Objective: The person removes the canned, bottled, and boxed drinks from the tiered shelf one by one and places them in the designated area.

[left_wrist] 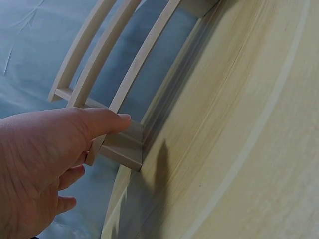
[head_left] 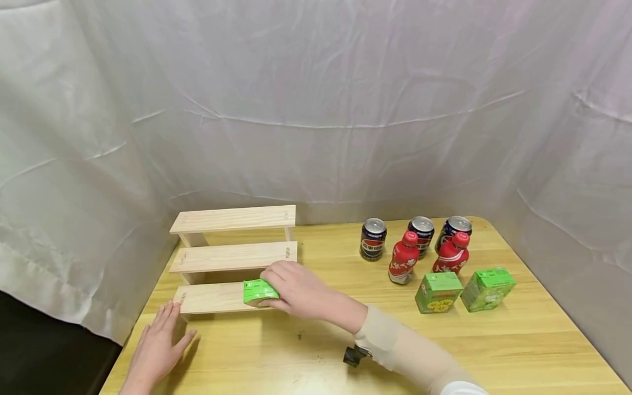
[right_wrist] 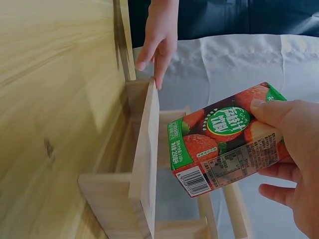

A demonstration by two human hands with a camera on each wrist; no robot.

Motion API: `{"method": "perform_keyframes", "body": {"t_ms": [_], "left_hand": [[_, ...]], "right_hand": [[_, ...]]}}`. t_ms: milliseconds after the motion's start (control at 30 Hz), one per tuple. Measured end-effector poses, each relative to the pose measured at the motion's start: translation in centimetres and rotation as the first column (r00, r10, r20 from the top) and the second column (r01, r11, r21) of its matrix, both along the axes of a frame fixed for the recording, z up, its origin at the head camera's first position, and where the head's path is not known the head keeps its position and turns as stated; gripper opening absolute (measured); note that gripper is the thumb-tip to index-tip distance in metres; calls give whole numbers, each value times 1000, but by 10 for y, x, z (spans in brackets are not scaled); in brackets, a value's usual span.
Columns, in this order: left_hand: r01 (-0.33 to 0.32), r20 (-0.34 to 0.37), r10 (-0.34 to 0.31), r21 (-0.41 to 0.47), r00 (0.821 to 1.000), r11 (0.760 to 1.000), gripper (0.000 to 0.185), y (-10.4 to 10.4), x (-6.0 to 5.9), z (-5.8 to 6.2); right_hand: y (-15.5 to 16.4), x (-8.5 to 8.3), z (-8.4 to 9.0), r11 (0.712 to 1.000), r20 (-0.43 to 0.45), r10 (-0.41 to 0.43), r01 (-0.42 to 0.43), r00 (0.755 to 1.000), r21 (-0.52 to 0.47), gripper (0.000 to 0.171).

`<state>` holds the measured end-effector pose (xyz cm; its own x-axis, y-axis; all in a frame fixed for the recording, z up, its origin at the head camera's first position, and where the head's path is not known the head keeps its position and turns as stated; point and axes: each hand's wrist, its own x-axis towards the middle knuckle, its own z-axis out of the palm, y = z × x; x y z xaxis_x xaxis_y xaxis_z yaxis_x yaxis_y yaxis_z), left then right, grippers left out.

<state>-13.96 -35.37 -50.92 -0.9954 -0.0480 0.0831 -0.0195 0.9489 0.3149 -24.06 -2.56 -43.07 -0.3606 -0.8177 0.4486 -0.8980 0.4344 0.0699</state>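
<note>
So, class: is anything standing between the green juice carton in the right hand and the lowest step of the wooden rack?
Nothing visible does. The right hand holds the green juice carton right at the lowest step, whose top is bare. The left hand rests at the step's left end, off to the side of the carton's path.

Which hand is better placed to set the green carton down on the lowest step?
Right. The right hand already holds the green juice carton in its grip, over the lowest step of the wooden rack. The left hand lies open at the step's left end, likely steadying it.
</note>
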Motion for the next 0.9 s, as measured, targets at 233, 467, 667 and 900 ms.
{"method": "perform_keyframes", "body": {"t_ms": [233, 467, 667, 900], "left_hand": [[0, 8, 0, 4, 1000, 1000, 89, -1, -1, 0], [3, -24, -2, 6, 1000, 1000, 87, -1, 0, -2], [0, -12, 0, 8, 1000, 1000, 87, -1, 0, -1], [4, 17, -4, 16, 1000, 1000, 89, -1, -1, 0]], "right_hand": [[25, -2, 4, 998, -9, 26, -27, 1000, -57, 44], [50, 0, 6, 998, 29, -13, 15, 999, -64, 47], [67, 3, 3, 997, 25, -29, 31, 999, -77, 46], [87, 6, -3, 993, 40, -35, 39, 999, -110, 46]]}}
